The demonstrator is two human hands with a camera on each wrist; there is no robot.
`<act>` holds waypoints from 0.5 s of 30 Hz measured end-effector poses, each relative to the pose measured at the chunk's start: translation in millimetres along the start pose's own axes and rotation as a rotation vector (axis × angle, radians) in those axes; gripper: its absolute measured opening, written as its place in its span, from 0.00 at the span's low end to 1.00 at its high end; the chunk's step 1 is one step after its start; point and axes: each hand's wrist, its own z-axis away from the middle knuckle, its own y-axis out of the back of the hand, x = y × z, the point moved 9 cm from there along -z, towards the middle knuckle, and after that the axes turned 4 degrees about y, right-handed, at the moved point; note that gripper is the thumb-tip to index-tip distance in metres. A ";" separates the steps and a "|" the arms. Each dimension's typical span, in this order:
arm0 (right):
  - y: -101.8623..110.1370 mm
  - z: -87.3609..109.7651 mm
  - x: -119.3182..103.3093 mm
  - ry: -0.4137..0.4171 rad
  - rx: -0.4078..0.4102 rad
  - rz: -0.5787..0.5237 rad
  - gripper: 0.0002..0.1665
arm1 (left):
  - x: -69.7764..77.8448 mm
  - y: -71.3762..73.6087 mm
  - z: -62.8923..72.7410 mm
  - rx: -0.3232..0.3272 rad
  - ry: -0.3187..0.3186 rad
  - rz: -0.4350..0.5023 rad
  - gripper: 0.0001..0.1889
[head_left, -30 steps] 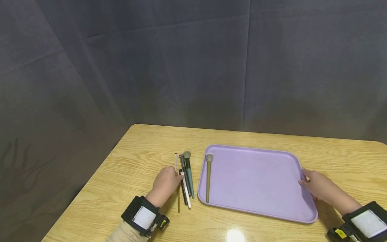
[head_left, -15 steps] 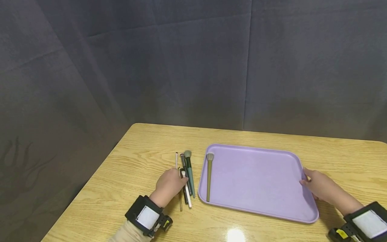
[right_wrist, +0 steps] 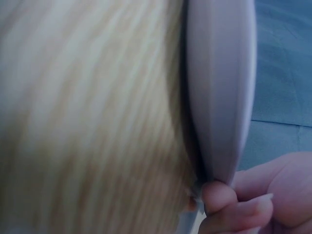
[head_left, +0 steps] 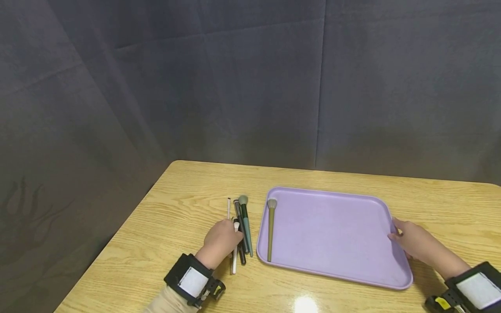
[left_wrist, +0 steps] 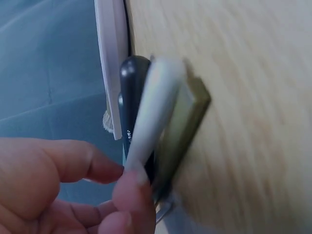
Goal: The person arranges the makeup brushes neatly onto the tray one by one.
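Note:
My left hand [head_left: 221, 238] pinches a white-handled makeup brush [head_left: 235, 261] between thumb and fingertip. In the left wrist view its white handle [left_wrist: 155, 105] rises from the fingers, beside a black handle [left_wrist: 133, 78] and a flat olive handle [left_wrist: 187, 117]. Around that hand lie a teal makeup brush [head_left: 247, 226], black brushes and a thin pale brush [head_left: 228, 206], partly covered. My right hand [head_left: 415, 242] grips the right rim of a purple tray [head_left: 332, 234]; its fingers curl under the edge in the right wrist view. An olive makeup brush [head_left: 271, 230] lies along the tray's left side.
The wooden table [head_left: 164, 226] carries everything, with the brush pile just left of the tray. A dark cloth [head_left: 250, 87] hangs behind the table and along its left side.
The white brush has swung its lower end slightly left and toward me in my left hand. That hand has shifted a little right. The right hand and tray look unchanged.

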 end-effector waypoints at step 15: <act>-0.8 -0.9 1.0 0.001 -0.010 -0.008 0.34 | -3.5 10.6 -0.5 0.025 0.011 0.086 0.16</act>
